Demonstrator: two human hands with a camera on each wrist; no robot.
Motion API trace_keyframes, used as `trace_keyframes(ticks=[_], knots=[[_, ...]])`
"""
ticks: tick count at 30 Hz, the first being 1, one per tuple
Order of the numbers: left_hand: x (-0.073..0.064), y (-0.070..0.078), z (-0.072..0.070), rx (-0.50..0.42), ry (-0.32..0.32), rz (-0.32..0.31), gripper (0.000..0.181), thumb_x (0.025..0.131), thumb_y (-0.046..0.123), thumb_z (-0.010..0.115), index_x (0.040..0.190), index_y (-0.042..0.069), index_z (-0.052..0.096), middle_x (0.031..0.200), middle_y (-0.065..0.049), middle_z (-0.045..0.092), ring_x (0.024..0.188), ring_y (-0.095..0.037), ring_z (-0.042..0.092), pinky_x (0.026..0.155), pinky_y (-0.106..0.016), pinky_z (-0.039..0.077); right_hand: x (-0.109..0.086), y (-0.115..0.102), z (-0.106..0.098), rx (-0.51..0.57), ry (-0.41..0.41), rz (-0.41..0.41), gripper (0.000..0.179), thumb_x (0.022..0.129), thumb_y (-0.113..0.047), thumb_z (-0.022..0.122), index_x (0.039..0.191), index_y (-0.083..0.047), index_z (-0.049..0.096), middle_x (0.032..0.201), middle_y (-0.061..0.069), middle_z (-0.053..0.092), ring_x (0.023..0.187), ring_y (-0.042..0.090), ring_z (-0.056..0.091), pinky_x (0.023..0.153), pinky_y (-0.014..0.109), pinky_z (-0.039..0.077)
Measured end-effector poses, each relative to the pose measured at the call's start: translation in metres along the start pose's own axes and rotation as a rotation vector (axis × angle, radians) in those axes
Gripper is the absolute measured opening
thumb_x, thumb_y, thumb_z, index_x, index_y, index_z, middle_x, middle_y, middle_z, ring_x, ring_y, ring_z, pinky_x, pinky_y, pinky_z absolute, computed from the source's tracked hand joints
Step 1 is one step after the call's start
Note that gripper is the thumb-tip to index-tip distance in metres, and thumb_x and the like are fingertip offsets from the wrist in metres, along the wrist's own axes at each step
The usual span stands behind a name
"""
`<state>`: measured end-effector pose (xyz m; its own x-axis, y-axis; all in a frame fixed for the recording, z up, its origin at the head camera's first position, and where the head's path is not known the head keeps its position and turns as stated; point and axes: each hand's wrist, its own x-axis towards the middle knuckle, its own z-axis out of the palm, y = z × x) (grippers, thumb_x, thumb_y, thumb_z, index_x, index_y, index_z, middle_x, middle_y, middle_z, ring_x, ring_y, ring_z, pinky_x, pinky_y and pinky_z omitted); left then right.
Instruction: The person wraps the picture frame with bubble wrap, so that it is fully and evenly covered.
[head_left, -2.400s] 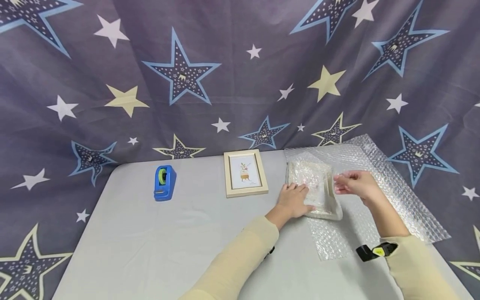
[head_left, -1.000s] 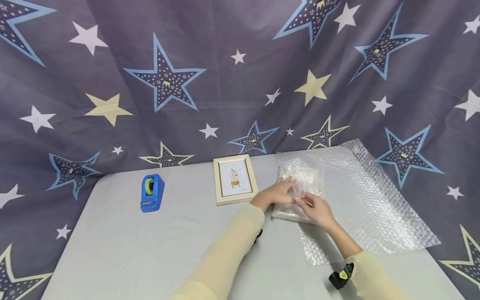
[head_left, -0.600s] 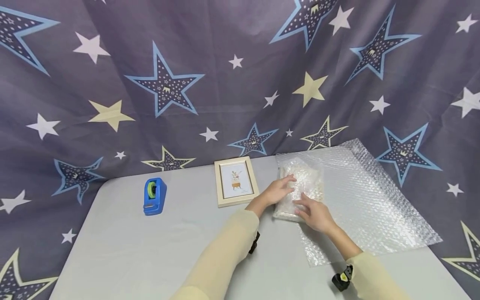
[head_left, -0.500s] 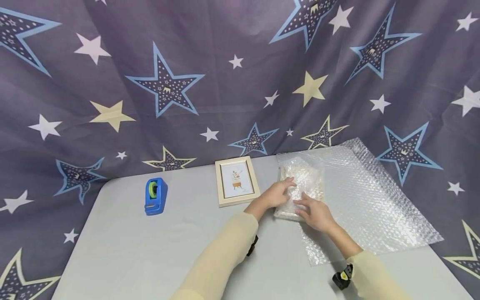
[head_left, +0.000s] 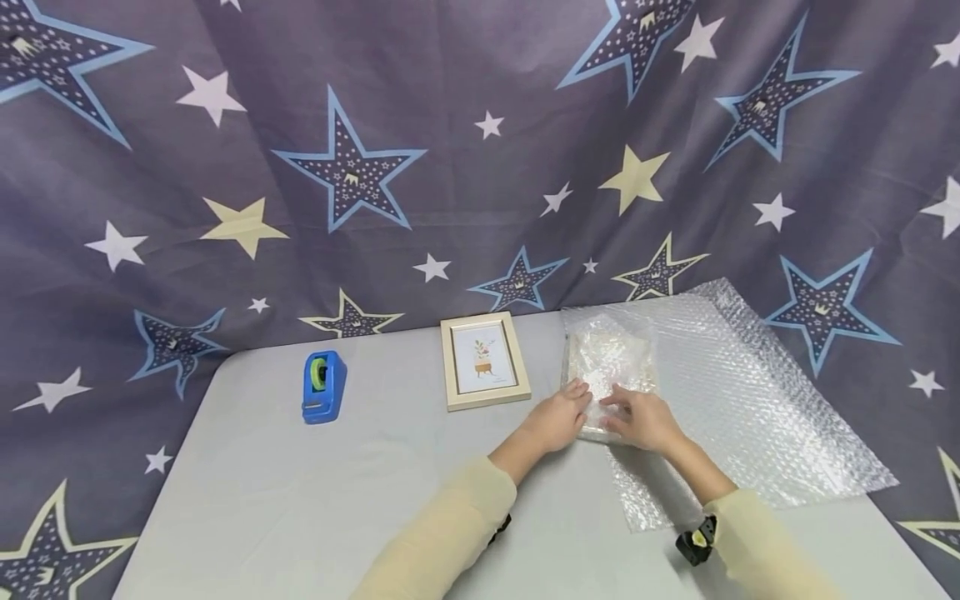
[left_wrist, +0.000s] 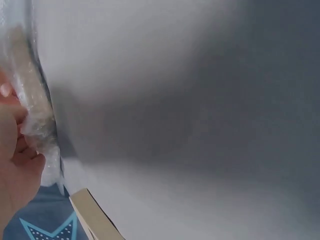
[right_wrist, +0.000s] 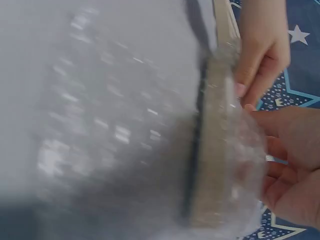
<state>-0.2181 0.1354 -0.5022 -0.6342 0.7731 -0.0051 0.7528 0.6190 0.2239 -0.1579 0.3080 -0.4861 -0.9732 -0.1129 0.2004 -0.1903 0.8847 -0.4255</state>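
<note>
A flat parcel (head_left: 610, 354), clear bubble wrap folded round something rectangular with a pale edge, lies at the table's back right. My left hand (head_left: 558, 419) rests on its near-left corner, fingers together. My right hand (head_left: 645, 419) touches the near part of the wrap, fingers bent and a gap between thumb and forefinger. Side-on in the right wrist view, the pale edge (right_wrist: 214, 145) shows through the loose wrap, with the right fingers against it. At the left wrist view's edge appears the parcel's wrapped side (left_wrist: 32, 80). Whether either hand pinches the plastic is hard to see.
A bubble-wrap sheet (head_left: 757, 417) spreads under and right of the parcel to the table's right edge. Left of the parcel lies a cream picture frame (head_left: 450, 367). A blue tape dispenser (head_left: 333, 390) with green tape stands farther left. Behind hangs a star-patterned curtain (head_left: 465, 192).
Earlier the right hand was at the parcel's right side; it came over to the near part beside the left hand. The left hand has since slid nearer, to the near-left corner. The wrap lies folded over.
</note>
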Motion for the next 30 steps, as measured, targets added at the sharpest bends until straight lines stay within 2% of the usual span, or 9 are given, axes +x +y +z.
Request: trace_keyframes(ticks=[6, 10, 13, 16, 18, 21, 25, 27, 30], knots=[[0.004, -0.001, 0.004, 0.041, 0.004, -0.011, 0.041, 0.1, 0.021, 0.045, 0.139, 0.009, 0.05, 0.151, -0.005, 0.044, 0.144, -0.019, 0.035, 0.119, -0.03, 0.031, 0.039, 0.01, -0.022, 0.048, -0.097, 0.004, 0.029, 0.083, -0.016, 0.07, 0.101, 0.007, 0.068, 0.093, 0.024, 0.073, 0.08, 0.034, 0.072, 0.074, 0.044, 0.058], [0.004, 0.0, 0.006, 0.046, 0.012, -0.002, 0.04, 0.1, 0.02, 0.045, 0.138, 0.009, 0.051, 0.149, -0.006, 0.046, 0.143, -0.02, 0.037, 0.118, -0.03, 0.032, 0.07, 0.015, -0.034, 0.041, -0.086, -0.007, 0.027, 0.085, -0.014, 0.069, 0.099, 0.009, 0.068, 0.087, 0.022, 0.073, 0.075, 0.032, 0.07, 0.071, 0.042, 0.057], [0.002, 0.001, 0.005, 0.041, 0.021, 0.0, 0.04, 0.1, 0.019, 0.045, 0.137, 0.008, 0.052, 0.149, -0.006, 0.047, 0.143, -0.02, 0.038, 0.118, -0.029, 0.033, 0.095, 0.017, -0.041, 0.036, -0.016, -0.009, 0.027, 0.085, -0.013, 0.068, 0.101, 0.009, 0.067, 0.091, 0.025, 0.072, 0.079, 0.036, 0.068, 0.074, 0.045, 0.056], [0.001, 0.002, 0.003, 0.047, 0.03, 0.0, 0.039, 0.099, 0.019, 0.046, 0.137, 0.008, 0.052, 0.148, -0.006, 0.048, 0.142, -0.019, 0.039, 0.117, -0.029, 0.033, 0.117, 0.019, -0.045, 0.023, 0.023, 0.011, 0.033, 0.087, -0.016, 0.067, 0.108, 0.009, 0.065, 0.103, 0.028, 0.069, 0.092, 0.042, 0.066, 0.083, 0.051, 0.054], [0.001, 0.002, 0.002, 0.057, 0.033, -0.004, 0.039, 0.099, 0.019, 0.047, 0.136, 0.009, 0.053, 0.147, -0.005, 0.049, 0.142, -0.018, 0.04, 0.117, -0.027, 0.033, 0.13, 0.021, -0.044, 0.011, 0.017, 0.037, 0.038, 0.088, -0.019, 0.066, 0.114, 0.009, 0.063, 0.111, 0.029, 0.066, 0.1, 0.044, 0.063, 0.089, 0.053, 0.052], [-0.002, 0.002, 0.002, 0.074, 0.036, -0.008, 0.039, 0.098, 0.019, 0.048, 0.136, 0.009, 0.053, 0.146, -0.005, 0.05, 0.141, -0.018, 0.041, 0.117, -0.027, 0.033, 0.145, 0.025, -0.037, 0.006, -0.051, 0.07, 0.043, 0.089, -0.024, 0.064, 0.116, 0.009, 0.062, 0.114, 0.029, 0.065, 0.103, 0.044, 0.062, 0.092, 0.052, 0.05], [-0.003, 0.003, 0.005, 0.089, 0.026, -0.001, 0.04, 0.099, 0.021, 0.048, 0.136, 0.01, 0.053, 0.147, -0.003, 0.049, 0.142, -0.017, 0.04, 0.117, -0.026, 0.033, 0.154, 0.034, -0.026, 0.013, -0.127, 0.141, 0.04, 0.088, -0.028, 0.065, 0.107, 0.008, 0.067, 0.103, 0.026, 0.07, 0.096, 0.041, 0.065, 0.088, 0.049, 0.052], [-0.003, 0.003, 0.005, 0.099, 0.024, -0.001, 0.04, 0.099, 0.022, 0.047, 0.137, 0.011, 0.052, 0.148, -0.002, 0.049, 0.142, -0.016, 0.039, 0.118, -0.025, 0.032, 0.158, 0.038, -0.022, 0.017, -0.141, 0.18, 0.039, 0.086, -0.031, 0.068, 0.097, 0.006, 0.07, 0.093, 0.023, 0.073, 0.088, 0.039, 0.066, 0.084, 0.047, 0.053], [-0.002, 0.002, 0.003, 0.107, 0.026, -0.013, 0.04, 0.099, 0.023, 0.047, 0.138, 0.013, 0.052, 0.148, -0.001, 0.048, 0.143, -0.015, 0.038, 0.118, -0.024, 0.032, 0.164, 0.04, -0.017, 0.007, -0.166, 0.221, 0.042, 0.083, -0.036, 0.07, 0.078, 0.005, 0.064, 0.076, 0.019, 0.067, 0.077, 0.033, 0.06, 0.074, 0.042, 0.051]])
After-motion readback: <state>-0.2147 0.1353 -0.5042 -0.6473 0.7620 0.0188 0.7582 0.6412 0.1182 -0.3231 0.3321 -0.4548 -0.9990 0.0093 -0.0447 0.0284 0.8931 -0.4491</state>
